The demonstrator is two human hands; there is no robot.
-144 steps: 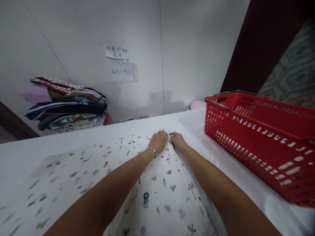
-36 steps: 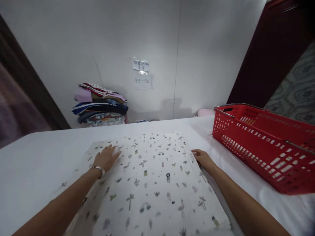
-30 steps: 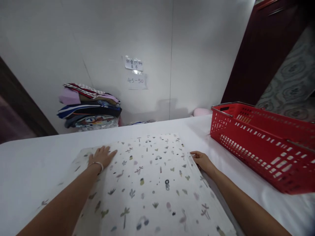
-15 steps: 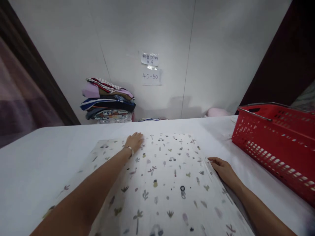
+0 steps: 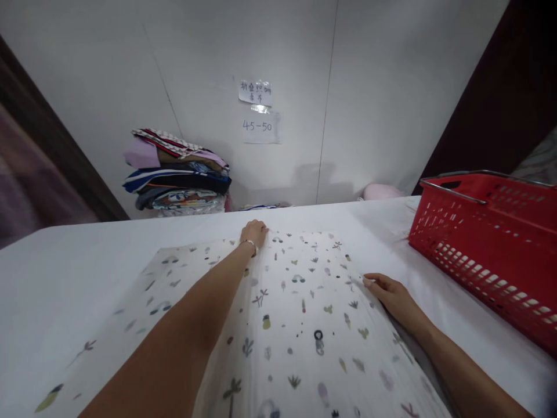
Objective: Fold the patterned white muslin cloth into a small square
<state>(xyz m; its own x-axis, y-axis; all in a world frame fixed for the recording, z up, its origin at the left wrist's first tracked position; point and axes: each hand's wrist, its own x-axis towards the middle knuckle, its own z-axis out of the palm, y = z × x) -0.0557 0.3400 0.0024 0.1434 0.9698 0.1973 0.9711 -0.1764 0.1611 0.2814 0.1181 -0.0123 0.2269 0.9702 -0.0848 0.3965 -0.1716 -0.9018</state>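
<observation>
A white cloth (image 5: pixel 300 331) printed with small palms, pineapples, rainbows and cacti lies spread in front of me. My left hand (image 5: pixel 255 235), with a bracelet at its wrist, is at the cloth's far edge. Its fingers are curled down and closed on the fabric, and a ridge in the cloth runs from there towards me. At the right edge of the cloth, my right hand (image 5: pixel 389 293) pinches the border between thumb and fingers. My left forearm covers part of the cloth's left portion.
Beneath the cloth is a white-covered table (image 5: pixel 78 278). A red plastic basket (image 5: pixel 487 249) with metal handles stands on the right. Behind the table's far edge rise a stack of folded fabrics (image 5: pixel 178 174) and a pink item (image 5: pixel 382 191). Paper signs (image 5: pixel 261 126) hang on the wall.
My left hand has gone from lying outstretched on the cloth to gripping near its far edge, slightly further right. My right hand stays at the right border. The view has shifted a little.
</observation>
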